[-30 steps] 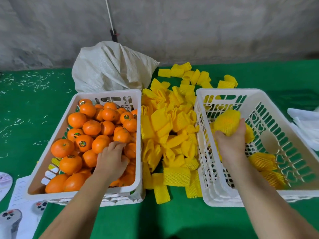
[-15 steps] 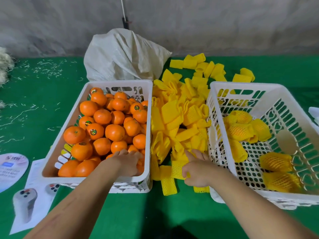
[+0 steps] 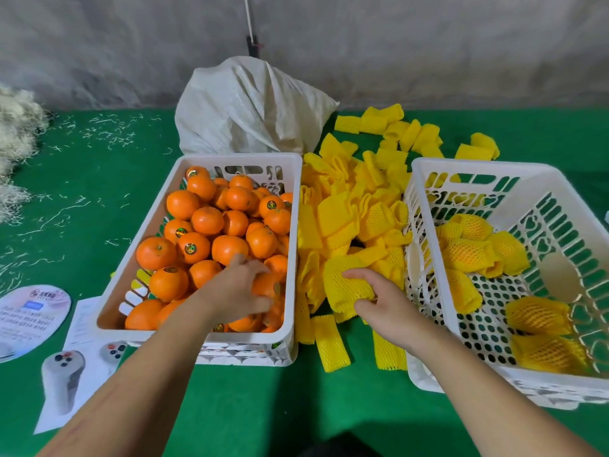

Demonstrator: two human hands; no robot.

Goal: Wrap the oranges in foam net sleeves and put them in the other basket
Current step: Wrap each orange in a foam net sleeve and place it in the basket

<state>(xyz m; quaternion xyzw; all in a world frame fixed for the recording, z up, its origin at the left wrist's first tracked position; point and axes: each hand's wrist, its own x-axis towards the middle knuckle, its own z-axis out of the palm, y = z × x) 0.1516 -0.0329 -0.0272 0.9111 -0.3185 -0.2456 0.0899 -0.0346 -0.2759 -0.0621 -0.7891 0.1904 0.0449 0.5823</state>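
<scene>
A white basket (image 3: pixel 131 272) on the left is full of bare oranges (image 3: pixel 204 222). My left hand (image 3: pixel 237 288) reaches into its near right corner and grips an orange (image 3: pixel 265 285) there. Between the two baskets lies a heap of yellow foam net sleeves (image 3: pixel 356 209). My right hand (image 3: pixel 382 301) pinches one foam net sleeve (image 3: pixel 342 285) at the heap's near edge. The white basket (image 3: pixel 438 288) on the right holds several wrapped oranges (image 3: pixel 468 255) along its left side and near corner.
A white woven sack (image 3: pixel 250 107) stands behind the orange basket against the grey wall. Printed leaflets (image 3: pixel 33 315) lie on the green cloth at the near left. Pale fibre scraps (image 3: pixel 16 127) are scattered at the far left. Loose sleeves (image 3: pixel 329 341) lie near the front.
My right hand left the right basket, where it dropped a wrapped orange, came to the sleeve heap and lifted one sleeve. My left hand closed on an orange in the near right corner.
</scene>
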